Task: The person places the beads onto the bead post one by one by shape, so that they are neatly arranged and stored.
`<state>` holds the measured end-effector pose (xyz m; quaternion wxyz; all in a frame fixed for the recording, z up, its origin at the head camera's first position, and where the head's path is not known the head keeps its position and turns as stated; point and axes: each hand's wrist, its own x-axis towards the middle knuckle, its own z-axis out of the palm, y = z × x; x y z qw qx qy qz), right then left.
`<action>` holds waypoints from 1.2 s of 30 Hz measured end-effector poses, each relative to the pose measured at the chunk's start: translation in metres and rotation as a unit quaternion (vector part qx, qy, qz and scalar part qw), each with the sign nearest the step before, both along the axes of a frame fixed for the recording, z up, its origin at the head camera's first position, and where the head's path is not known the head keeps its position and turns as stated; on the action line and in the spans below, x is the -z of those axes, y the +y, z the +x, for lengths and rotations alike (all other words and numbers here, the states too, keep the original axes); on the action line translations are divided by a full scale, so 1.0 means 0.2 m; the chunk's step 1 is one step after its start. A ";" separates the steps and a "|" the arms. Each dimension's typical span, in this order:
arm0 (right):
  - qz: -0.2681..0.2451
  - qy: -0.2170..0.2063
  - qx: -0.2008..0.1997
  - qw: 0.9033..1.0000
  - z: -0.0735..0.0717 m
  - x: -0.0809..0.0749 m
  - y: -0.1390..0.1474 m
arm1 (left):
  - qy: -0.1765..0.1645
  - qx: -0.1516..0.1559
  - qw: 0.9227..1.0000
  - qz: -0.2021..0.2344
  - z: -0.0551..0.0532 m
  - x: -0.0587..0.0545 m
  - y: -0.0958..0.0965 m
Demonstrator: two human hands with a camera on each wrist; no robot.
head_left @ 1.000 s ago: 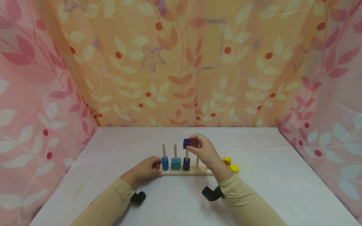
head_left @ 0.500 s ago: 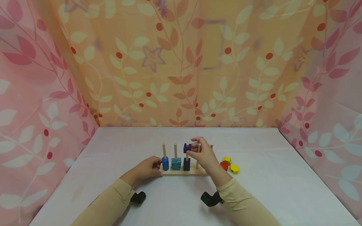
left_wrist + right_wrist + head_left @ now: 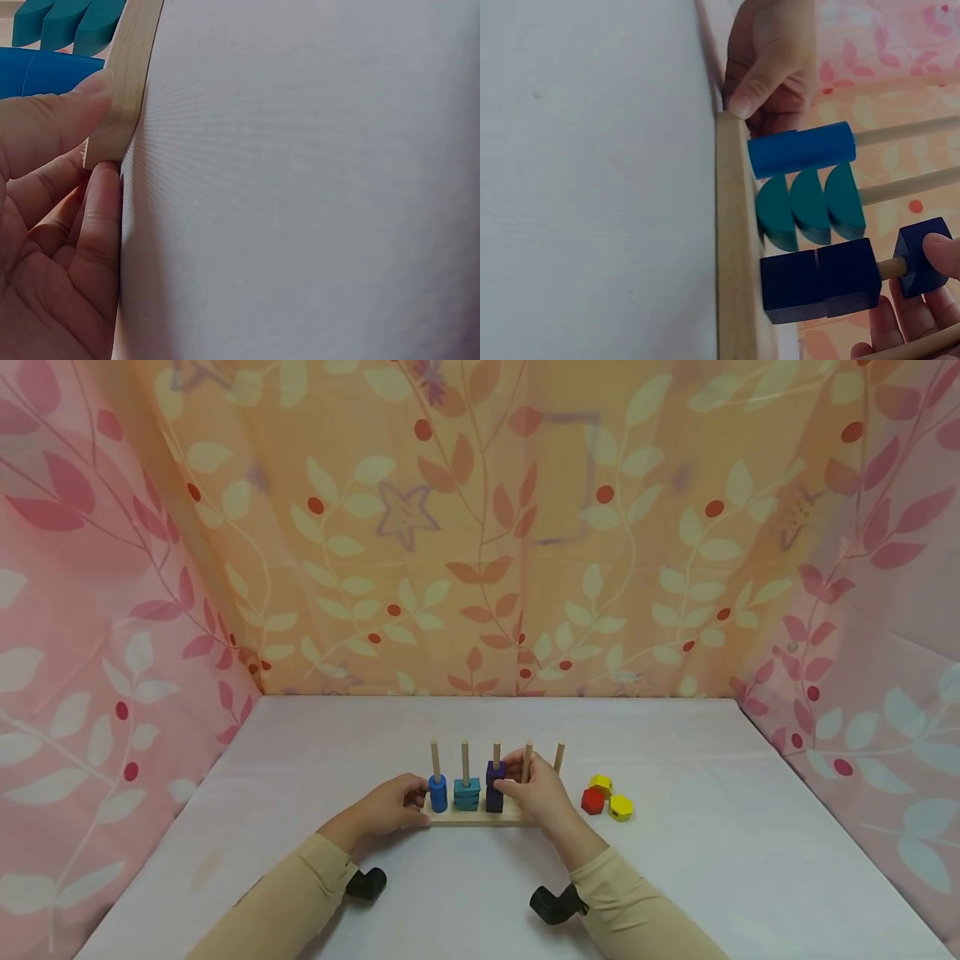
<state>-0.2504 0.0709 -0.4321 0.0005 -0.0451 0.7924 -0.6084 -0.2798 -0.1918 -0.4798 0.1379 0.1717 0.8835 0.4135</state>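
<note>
A wooden peg stand (image 3: pixel 474 819) with several upright pegs sits on the white table. My left hand (image 3: pixel 386 806) holds its left end, the thumb over the base (image 3: pixel 129 71) and the fingers against the end. My right hand (image 3: pixel 547 789) pinches a dark purple cube (image 3: pixel 921 259) between thumb and fingers, threaded on the third peg. In the right wrist view a short length of peg shows between this cube and two stacked purple cubes (image 3: pixel 821 279) below. Blue cylinders (image 3: pixel 438 795) fill the lower first peg; teal half-round blocks (image 3: pixel 467 795) sit on the second.
Right of the stand lie a red hexagonal block (image 3: pixel 592 801) and two yellow hexagonal blocks (image 3: pixel 621 808) on the table. The fourth and fifth pegs (image 3: pixel 559 756) bear no blocks where they show. Black wrist-worn devices (image 3: pixel 553 905) hang at both wrists. A patterned curtain (image 3: pixel 480 527) stands behind.
My right hand has lowered the purple cube from the top of the third peg partway down it. The left hand has stayed at the stand's end.
</note>
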 end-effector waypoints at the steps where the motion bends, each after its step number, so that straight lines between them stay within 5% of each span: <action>1: 0.003 0.002 -0.002 1.000 0.00 0.01 0.00 | 0.000 0.001 1.000 0.000 0.00 0.00 0.00; 15: 0.016 -0.012 -0.003 1.000 0.02 0.05 0.01 | 0.004 0.003 1.000 -0.007 0.00 0.00 0.00; 36: -0.008 0.028 -0.053 0.998 0.19 -0.10 0.23 | -0.004 -0.004 1.000 0.007 -0.01 0.01 0.01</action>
